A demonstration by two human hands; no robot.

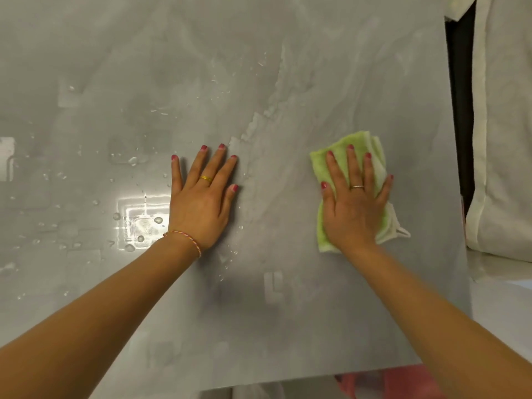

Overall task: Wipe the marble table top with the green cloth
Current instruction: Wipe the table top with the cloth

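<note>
The grey marble table top [259, 82] fills most of the view. A folded green cloth [322, 161] lies flat on it near the right edge. My right hand [355, 205] presses down on the cloth with fingers spread, covering its middle. My left hand [201, 200] rests flat on the bare marble to the left, fingers apart, holding nothing. Water drops [132, 161] are scattered over the left half of the table, and a bright light reflection [141, 223] shines just left of my left wrist.
The table's right edge [454, 168] runs close to the cloth. Beyond it stands a white upholstered piece of furniture [503, 139] with a dark gap beside it. The table's near edge [316, 378] is at the bottom, with pink fabric [383, 383] below.
</note>
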